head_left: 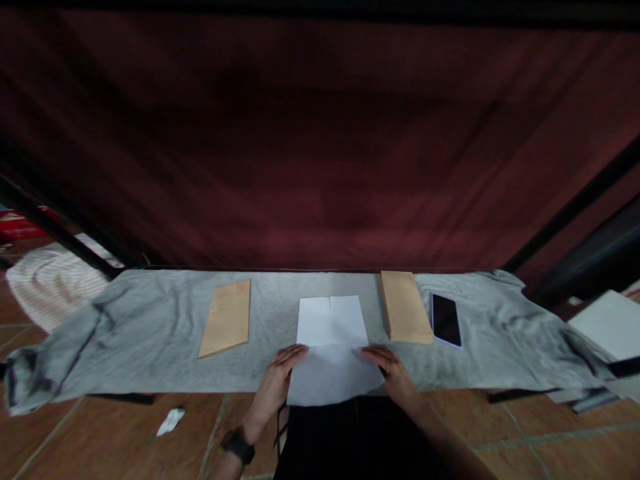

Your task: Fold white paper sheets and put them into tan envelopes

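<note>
A white sheet of paper [334, 370] lies in front of me, creased across the middle, with a short slit or seam at its far edge. Its near part hangs a little past the table's front edge. My left hand [283, 370], with a dark watch on the wrist, grips the left side of the sheet near the crease. On the opposite side my right hand [390, 370] holds the right edge at about the same height. The thumbs are hard to make out. Brown envelopes lie in a stack [407, 310] to the right and a thinner pile [227, 319] to the left.
Right of the envelope stack rests a tablet or phone [446, 320] with a purple rim. A rumpled grey cloth [150, 320] covers the narrow table. Behind it hangs a dark red curtain [320, 167]. A crumpled white scrap [171, 421] is on the tiled floor.
</note>
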`<state>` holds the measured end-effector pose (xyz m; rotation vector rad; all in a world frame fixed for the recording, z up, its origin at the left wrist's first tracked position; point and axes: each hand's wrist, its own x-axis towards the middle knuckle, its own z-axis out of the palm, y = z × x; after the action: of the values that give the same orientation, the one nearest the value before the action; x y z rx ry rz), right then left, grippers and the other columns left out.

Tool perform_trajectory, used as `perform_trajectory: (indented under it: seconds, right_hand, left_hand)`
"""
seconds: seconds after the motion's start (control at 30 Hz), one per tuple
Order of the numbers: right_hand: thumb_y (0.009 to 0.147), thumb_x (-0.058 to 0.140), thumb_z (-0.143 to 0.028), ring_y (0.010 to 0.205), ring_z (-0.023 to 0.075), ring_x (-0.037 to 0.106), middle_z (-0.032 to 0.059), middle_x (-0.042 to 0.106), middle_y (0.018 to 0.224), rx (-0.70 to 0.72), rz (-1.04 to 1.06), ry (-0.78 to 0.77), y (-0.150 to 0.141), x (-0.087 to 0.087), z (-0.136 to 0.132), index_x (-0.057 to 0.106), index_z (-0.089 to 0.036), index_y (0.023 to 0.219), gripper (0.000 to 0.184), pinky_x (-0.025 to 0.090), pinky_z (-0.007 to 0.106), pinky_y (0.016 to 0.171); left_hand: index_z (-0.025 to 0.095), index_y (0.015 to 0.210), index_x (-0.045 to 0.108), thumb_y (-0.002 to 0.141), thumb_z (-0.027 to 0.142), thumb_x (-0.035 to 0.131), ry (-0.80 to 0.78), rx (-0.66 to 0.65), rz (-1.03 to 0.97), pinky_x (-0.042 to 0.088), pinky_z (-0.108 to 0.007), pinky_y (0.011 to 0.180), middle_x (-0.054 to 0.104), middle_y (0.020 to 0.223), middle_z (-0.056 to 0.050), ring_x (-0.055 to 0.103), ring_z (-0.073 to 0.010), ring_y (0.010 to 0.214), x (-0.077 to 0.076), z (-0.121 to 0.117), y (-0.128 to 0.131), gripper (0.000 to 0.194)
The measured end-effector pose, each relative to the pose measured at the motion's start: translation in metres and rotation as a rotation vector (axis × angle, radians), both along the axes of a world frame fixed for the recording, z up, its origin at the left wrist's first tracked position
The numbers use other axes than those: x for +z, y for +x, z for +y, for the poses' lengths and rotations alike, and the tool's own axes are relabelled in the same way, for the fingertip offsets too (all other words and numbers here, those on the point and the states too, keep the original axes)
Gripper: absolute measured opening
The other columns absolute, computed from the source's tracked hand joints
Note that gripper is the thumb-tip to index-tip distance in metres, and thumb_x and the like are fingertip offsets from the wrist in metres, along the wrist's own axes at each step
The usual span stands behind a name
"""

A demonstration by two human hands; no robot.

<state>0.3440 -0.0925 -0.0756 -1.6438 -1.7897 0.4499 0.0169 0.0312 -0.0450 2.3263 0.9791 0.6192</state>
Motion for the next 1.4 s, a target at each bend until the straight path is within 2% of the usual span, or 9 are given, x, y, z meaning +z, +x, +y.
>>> perform_trajectory:
  seconds: [0.13, 0.4, 0.5, 0.63, 0.77, 0.97, 1.1, 1.3, 1.4]
  right_hand:
    - [0.079, 0.054, -0.007, 0.123, 0.0259, 0.063, 0.0053, 0.068, 0.131, -0.041, 0.049, 0.013, 0.005, -0.002, 0.011, 0.067, -0.031, 0.129, 0.057, 0.051, 0.046, 0.106]
    - [0.093, 0.045, -0.02, 0.108, 0.0246, 0.068, 0.0049, 0.075, 0.111, -0.191, -0.002, 0.075, 0.0, -0.012, 0.035, 0.073, -0.027, 0.108, 0.033, 0.054, 0.043, 0.098]
    - [0.098, 0.046, -0.033, 0.097, 0.0268, 0.07, 0.0061, 0.076, 0.1, -0.291, -0.052, 0.066, -0.004, -0.016, 0.044, 0.072, -0.026, 0.101, 0.027, 0.055, 0.043, 0.09]
    - [0.1, 0.045, -0.037, 0.09, 0.0271, 0.07, 0.0065, 0.074, 0.089, -0.381, -0.13, 0.048, -0.009, -0.018, 0.056, 0.069, -0.026, 0.09, 0.028, 0.054, 0.041, 0.084]
    - [0.099, 0.046, -0.035, 0.089, 0.0261, 0.07, 0.0075, 0.074, 0.092, -0.475, -0.193, 0.074, -0.017, -0.017, 0.064, 0.066, -0.021, 0.102, 0.025, 0.052, 0.04, 0.085]
    - [0.096, 0.047, -0.024, 0.094, 0.0258, 0.069, 0.0104, 0.074, 0.103, -0.494, -0.265, 0.06, -0.023, -0.014, 0.071, 0.051, -0.015, 0.135, 0.041, 0.051, 0.04, 0.087]
    - [0.095, 0.046, -0.02, 0.097, 0.0264, 0.068, 0.012, 0.072, 0.108, -0.484, -0.31, 0.015, -0.025, -0.01, 0.073, 0.048, -0.014, 0.138, 0.044, 0.05, 0.04, 0.089]
    - [0.096, 0.047, -0.02, 0.099, 0.0283, 0.065, 0.0127, 0.07, 0.107, -0.505, -0.447, -0.041, -0.029, -0.002, 0.071, 0.053, -0.014, 0.135, 0.04, 0.048, 0.042, 0.092]
    - [0.096, 0.047, -0.022, 0.107, 0.0306, 0.061, 0.0157, 0.067, 0.119, -0.527, -0.509, -0.022, -0.036, 0.005, 0.076, 0.054, -0.015, 0.137, 0.042, 0.047, 0.045, 0.093]
  left_hand:
    - [0.026, 0.129, 0.067, 0.077, 0.003, 0.044, -0.046, 0.068, -0.084, 0.05, -0.045, 0.107, 0.069, 0.13, -0.006, 0.063, -0.0221, 0.121, -0.001, 0.007, 0.001, 0.062]
    - [0.022, 0.104, 0.074, 0.087, 0.028, 0.054, -0.104, 0.205, -0.168, 0.054, -0.043, 0.099, 0.076, 0.108, -0.008, 0.069, -0.0245, 0.105, -0.015, 0.02, 0.01, 0.027]
    - [0.021, 0.095, 0.072, 0.091, 0.046, 0.053, -0.11, 0.3, -0.234, 0.058, -0.038, 0.085, 0.077, 0.093, -0.007, 0.072, -0.0235, 0.089, -0.014, 0.024, 0.017, 0.031]
    - [0.021, 0.096, 0.069, 0.09, 0.052, 0.05, -0.114, 0.396, -0.247, 0.057, -0.033, 0.074, 0.075, 0.084, -0.004, 0.072, -0.0217, 0.077, -0.008, 0.029, 0.027, 0.036]
    - [0.021, 0.094, 0.068, 0.09, 0.051, 0.049, -0.113, 0.47, -0.234, 0.055, -0.033, 0.069, 0.073, 0.079, -0.003, 0.07, -0.0216, 0.072, -0.006, 0.032, 0.036, 0.036]
    - [0.018, 0.122, 0.062, 0.092, 0.041, 0.048, -0.154, 0.549, -0.183, 0.055, -0.035, 0.072, 0.073, 0.084, -0.005, 0.072, -0.0235, 0.077, -0.009, 0.037, 0.047, 0.04]
    - [0.019, 0.131, 0.058, 0.095, 0.032, 0.047, -0.141, 0.546, -0.069, 0.056, -0.036, 0.077, 0.075, 0.094, -0.007, 0.072, -0.0239, 0.087, -0.007, 0.039, 0.05, 0.04]
    - [0.019, 0.126, 0.063, 0.096, 0.025, 0.048, -0.037, 0.534, 0.108, 0.057, -0.037, 0.086, 0.074, 0.112, -0.01, 0.072, -0.024, 0.098, -0.01, 0.041, 0.051, 0.034]
    - [0.02, 0.122, 0.066, 0.097, 0.023, 0.047, 0.015, 0.491, 0.162, 0.057, -0.036, 0.089, 0.074, 0.117, -0.009, 0.072, -0.023, 0.101, -0.009, 0.041, 0.051, 0.031]
